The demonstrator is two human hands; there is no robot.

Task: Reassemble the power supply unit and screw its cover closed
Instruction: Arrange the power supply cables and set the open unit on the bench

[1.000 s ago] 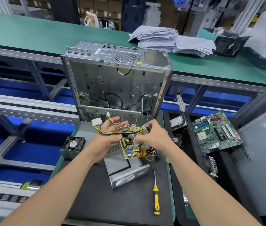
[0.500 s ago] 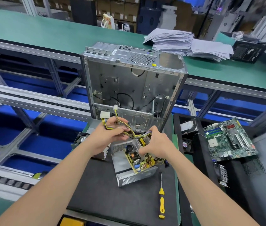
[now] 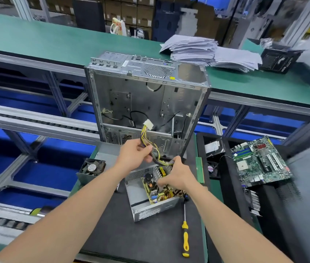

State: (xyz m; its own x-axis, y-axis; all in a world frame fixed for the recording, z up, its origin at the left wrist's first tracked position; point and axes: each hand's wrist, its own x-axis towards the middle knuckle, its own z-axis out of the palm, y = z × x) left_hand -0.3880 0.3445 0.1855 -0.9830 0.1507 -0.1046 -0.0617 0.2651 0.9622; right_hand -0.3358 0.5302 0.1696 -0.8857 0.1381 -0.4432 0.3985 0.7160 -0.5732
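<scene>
The left grip (image 3: 135, 154) is clenched round a bundle of yellow and black wires (image 3: 144, 138), and its white plastic connector (image 3: 148, 124) sticks up above the fist. The right grip (image 3: 177, 177) grasps the yellowish circuit board (image 3: 155, 189) that the wires run to, fingers curled over its top. The board sits tilted inside the open silver metal power supply housing (image 3: 139, 196), which rests on a black mat (image 3: 112, 234) on the green tabletop (image 3: 191, 149). A yellow-and-black-handled screwdriver (image 3: 185, 238) lies on the mat just beside the housing. An open-sided grey metal computer case (image 3: 146, 95) stands upright behind.
</scene>
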